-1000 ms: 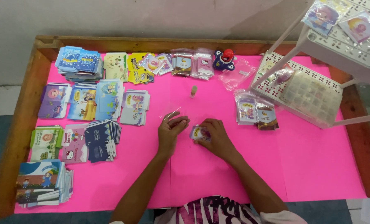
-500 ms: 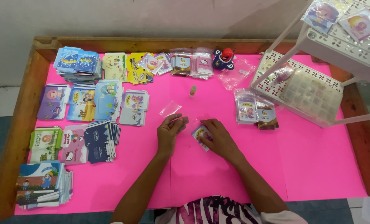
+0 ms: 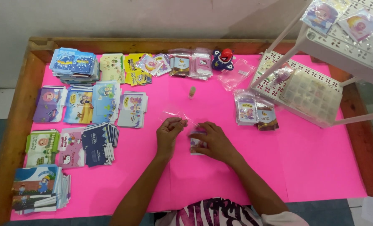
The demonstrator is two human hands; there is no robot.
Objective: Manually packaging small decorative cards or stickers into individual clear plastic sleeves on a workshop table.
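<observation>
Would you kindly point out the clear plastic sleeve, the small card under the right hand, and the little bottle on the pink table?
clear plastic sleeve (image 3: 176, 114), head view, its middle above the left hand.
small card (image 3: 195, 144), head view, its exposed left edge.
little bottle (image 3: 192, 92), head view, its body.

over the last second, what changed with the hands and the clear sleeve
The left hand has shifted slightly, keeping its pinch on the clear plastic sleeve, which has tilted and spread up and left of the fingers. The right hand has moved a little right, still pressing the small card on the pink table cover. The booklet stacks and white rack stayed put.
</observation>
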